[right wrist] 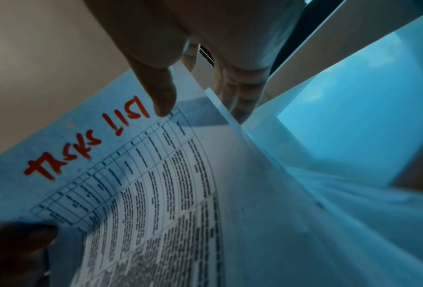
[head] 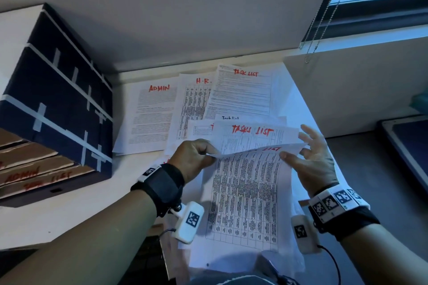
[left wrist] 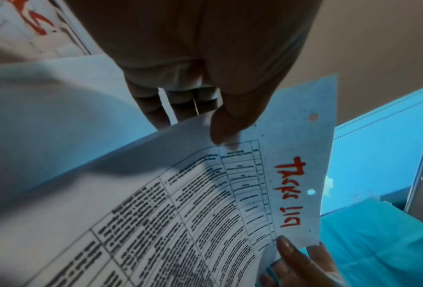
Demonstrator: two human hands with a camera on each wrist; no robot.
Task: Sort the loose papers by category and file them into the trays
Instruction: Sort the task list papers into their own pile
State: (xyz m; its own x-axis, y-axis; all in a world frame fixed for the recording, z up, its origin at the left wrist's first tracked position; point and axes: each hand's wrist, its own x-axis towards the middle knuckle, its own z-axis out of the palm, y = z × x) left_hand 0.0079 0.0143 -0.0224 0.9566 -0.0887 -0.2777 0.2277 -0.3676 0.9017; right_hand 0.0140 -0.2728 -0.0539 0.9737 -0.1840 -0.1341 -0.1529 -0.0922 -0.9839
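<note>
I hold a printed table sheet (head: 245, 192) marked "TASK LIST" in red by its top corners, lifted over the desk. My left hand (head: 206, 152) pinches the top left corner, thumb on the printed face (left wrist: 205, 203). My right hand (head: 294, 154) pinches the top right corner, with the thumb on the face (right wrist: 156, 194) and the other fingers spread behind. Further back on the desk lie an "ADMIN" sheet (head: 157, 113), an "H.R." sheet (head: 196, 104) and two more "TASK LIST" sheets (head: 243, 92). The dark blue tray stack (head: 58, 99) stands at the left, with cardboard trays labelled in red (head: 34, 176).
More loose sheets lie under the held one near the desk's front edge (head: 243, 259). A white partition (head: 347, 88) rises at the right, with a dark flat device (head: 410, 146) beyond it. A blind's bead chain (head: 322, 23) hangs by the window.
</note>
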